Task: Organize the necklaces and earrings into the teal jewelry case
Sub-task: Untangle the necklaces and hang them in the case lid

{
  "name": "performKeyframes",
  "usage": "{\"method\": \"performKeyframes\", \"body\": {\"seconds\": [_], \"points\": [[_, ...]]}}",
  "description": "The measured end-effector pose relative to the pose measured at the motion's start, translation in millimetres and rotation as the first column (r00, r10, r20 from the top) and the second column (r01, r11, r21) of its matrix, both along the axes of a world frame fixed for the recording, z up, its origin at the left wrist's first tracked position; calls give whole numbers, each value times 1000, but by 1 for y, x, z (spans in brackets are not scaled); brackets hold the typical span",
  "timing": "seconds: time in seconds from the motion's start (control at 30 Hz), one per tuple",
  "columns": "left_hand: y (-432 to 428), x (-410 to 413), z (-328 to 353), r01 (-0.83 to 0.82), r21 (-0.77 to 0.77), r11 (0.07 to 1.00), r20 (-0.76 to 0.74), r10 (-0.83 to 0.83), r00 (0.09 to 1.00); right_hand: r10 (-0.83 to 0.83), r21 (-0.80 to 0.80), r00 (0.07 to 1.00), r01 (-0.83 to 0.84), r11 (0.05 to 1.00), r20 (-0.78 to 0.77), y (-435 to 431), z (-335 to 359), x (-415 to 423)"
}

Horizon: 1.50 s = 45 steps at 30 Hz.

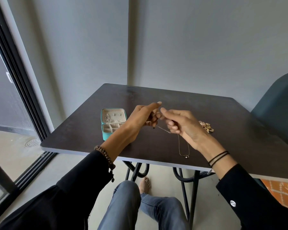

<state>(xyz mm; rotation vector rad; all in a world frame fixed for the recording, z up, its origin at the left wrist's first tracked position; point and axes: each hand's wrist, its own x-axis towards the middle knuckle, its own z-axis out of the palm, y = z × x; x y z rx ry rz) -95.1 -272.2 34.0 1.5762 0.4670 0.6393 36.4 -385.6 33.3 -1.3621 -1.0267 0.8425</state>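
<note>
Holding a thin necklace (179, 146) up by its top end, both hands meet over the dark table (206, 107). The left hand (143, 117) and the right hand (181, 125) each pinch the chain with curled fingers, and their fingertips nearly touch. I think they are working the clasp, but it is too small to see. From the grip the chain runs down and toward the person. Its little charm (186, 156) rests on the table near the front edge. The teal case (106, 137) lies open to the left of the hands, so the left hand is nearer to it. A silver necklace (108, 119) already lies in the lid. The small boxes in the bottom half look bare. A pile of gold earrings (206, 127) sits on the table just behind the right hand, well apart from the case.
</note>
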Motion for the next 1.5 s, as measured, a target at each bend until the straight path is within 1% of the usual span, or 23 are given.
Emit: {"method": "performKeyframes", "body": {"seconds": [0.03, 0.07, 0.1, 0.17, 0.23, 0.3, 0.37, 0.43, 0.57, 0.7, 0.77, 0.9, 1.03, 1.2, 1.27, 1.37, 1.43, 1.5], "points": [[0, 0, -2, 6, 26, 1000, -8, -6, 1000, 24, -21, 999, -23, 1000, 46, 0, 1, 0], [-1, 0, -4, 2, 42, 999, -10, -1, 1000, 35, -29, 998, -34, 999, 58, 0, 1, 1], [-1, 0, -5, -8, 41, 999, -7, 9, 1000, 36, -17, 999, -36, 999, 26, 0, 1, 0], [0, 0, -7, -18, 31, 999, 0, 18, 1000, 45, 48, 988, -38, 998, -148, 2, 2, 1], [0, 0, -8, 3, 41, 999, -7, -3, 1000, 65, 111, 950, -33, 993, -305, 4, 5, 4], [1, 2, -5, 32, 49, 998, -27, -30, 999, 67, 137, 929, -18, 990, -364, 8, 10, 8], [2, 5, 0, 69, 43, 997, -34, -67, 997, 67, 128, 922, -20, 992, -381, 14, 14, 12], [2, 3, 3, 92, 29, 995, -4, -92, 996, 65, 90, 939, -36, 995, -338, 16, 14, 12], [8, -1, 3, 51, -66, 997, 68, -47, 997, 51, 8, 986, -50, 999, -158, 17, 13, 11], [18, -8, -2, 9, -3, 1000, 33, -9, 999, 109, 13, 994, -109, 994, -20, 20, 13, 13], [22, -11, -4, -12, 15, 1000, 10, 12, 1000, 113, 24, 994, -113, 993, -4, 25, 13, 11], [31, -21, -5, -25, 67, 997, -15, 26, 1000, 92, 76, 995, -88, 993, -41, 39, 10, 5], [43, -33, -7, -28, 35, 999, 15, 28, 1000, 108, 62, 994, -108, 992, 2, 58, 12, -3], [65, -45, -13, -90, -12, 996, 55, 91, 994, 115, 65, 993, -117, 991, 27, 87, 19, -15], [76, -50, -15, -148, -28, 989, 75, 149, 986, 118, 59, 993, -119, 991, 26, 97, 22, -20], [92, -60, -19, -298, -16, 954, 76, 299, 951, 125, 43, 992, -126, 991, 19, 112, 27, -26], [104, -69, -26, -427, 30, 904, 49, 425, 904, 126, 38, 992, -126, 991, 11, 121, 31, -30], [113, -76, -36, -550, 108, 828, -3, 554, 833, 126, 39, 992, -126, 991, 2, 131, 33, -33]]}}
